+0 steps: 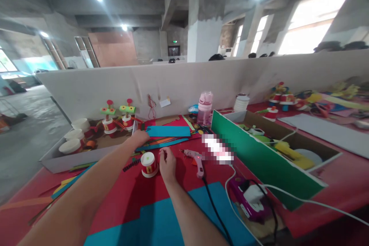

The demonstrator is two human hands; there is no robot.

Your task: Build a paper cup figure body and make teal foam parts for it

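My left hand (140, 139) reaches out over the near edge of the blue paper strips (168, 131), beside the front of the left box; its fingers are too small and blurred to make out. Close to the paper cup (149, 164), on its right, is my right hand (167, 161), its fingers curled together; what they hold, if anything, is too small to tell. The cup is red and white, upside down, with a small green square on top. A dark coiled strip (132, 164) sticks out to its left. A pink glue gun (196, 159) lies right of my right hand.
Two cup figures (109, 125) and white cups (70, 145) stand in the left box. A green-sided box (259, 153) and purple power strip (250, 201) are at right. Behind stand a pink bottle (205, 108) and a white partition (178, 84). Blue sheets (161, 219) lie in front.
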